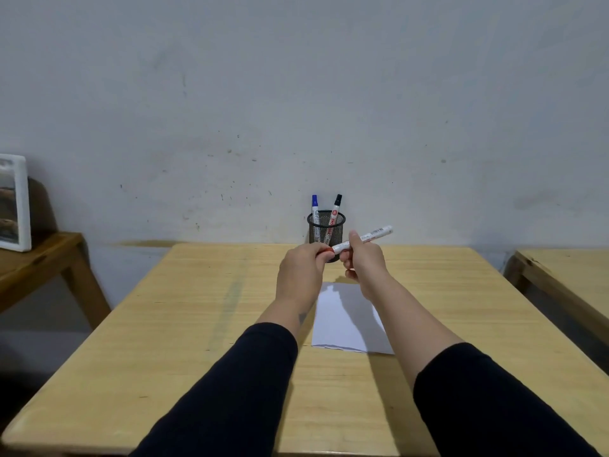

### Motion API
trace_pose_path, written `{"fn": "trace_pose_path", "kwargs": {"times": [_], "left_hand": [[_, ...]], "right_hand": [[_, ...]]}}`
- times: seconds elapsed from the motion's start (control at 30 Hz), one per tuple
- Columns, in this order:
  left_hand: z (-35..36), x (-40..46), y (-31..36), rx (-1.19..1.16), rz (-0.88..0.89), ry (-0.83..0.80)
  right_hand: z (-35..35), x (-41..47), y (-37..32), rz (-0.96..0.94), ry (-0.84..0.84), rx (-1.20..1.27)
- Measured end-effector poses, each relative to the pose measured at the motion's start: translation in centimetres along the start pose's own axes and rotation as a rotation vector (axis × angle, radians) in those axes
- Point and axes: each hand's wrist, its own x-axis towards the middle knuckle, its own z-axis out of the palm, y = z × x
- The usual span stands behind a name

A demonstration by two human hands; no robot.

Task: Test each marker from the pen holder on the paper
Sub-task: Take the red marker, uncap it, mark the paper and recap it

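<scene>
As I hold red marker (362,239) above paper (346,321), right hand (362,262) grips barrel, left hand (301,268) pinches cap for pulling.

Head view; forward-down over table (197,324); wall-facing

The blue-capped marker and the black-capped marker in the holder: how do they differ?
The blue-capped marker stands nearly upright at the left of the pen holder; the black-capped marker leans to the right. The black-capped one shows red print on its barrel; the blue-capped one does not. Both have white barrels, are capped, and stand cap up in the holder.
</scene>
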Motion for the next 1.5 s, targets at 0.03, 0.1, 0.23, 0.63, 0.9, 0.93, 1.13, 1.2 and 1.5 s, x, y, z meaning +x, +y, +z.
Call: {"fn": "trace_pose_path", "kwargs": {"times": [0.03, 0.1, 0.23, 0.63, 0.9, 0.93, 1.13, 1.2, 1.5], "left_hand": [[0.0, 0.0, 0.0, -0.029, -0.029, -0.015], [0.0, 0.2, 0.1, -0.075, -0.094, -0.038], [0.1, 1.0, 0.1, -0.134, -0.190, -0.074], [-0.8, 0.4, -5.3, 0.282, -0.378, -0.238], [1.2, -0.2, -6.9, 0.492, -0.224, -0.288], [1.4, -0.5, -7.2, 0.501, -0.207, -0.264], [2.1, -1.7, -8.6, 0.495, -0.111, -0.259], [2.1, -1.6, -8.9, 0.494, -0.126, -0.305], [2.2, -1.2, -9.0, 0.500, -0.148, -0.366]], "right_hand": [[0.0, 0.0, 0.1, -0.004, 0.000, -0.032], [0.0, 0.1, 0.3, -0.028, 0.002, -0.047], [0.2, 0.4, 0.0, -0.082, -0.001, -0.002], [0.4, 1.3, 2.1, -0.146, 0.009, 0.046], [0.9, 2.4, 4.0, -0.108, -0.015, 0.072], [1.0, 2.6, 4.2, -0.109, -0.021, 0.078], [1.4, 2.5, 5.3, -0.144, 0.006, 0.194], [1.5, 2.4, 5.4, -0.160, 0.017, 0.181], [1.9, 3.3, 6.0, -0.230, -0.051, -0.031]]}}
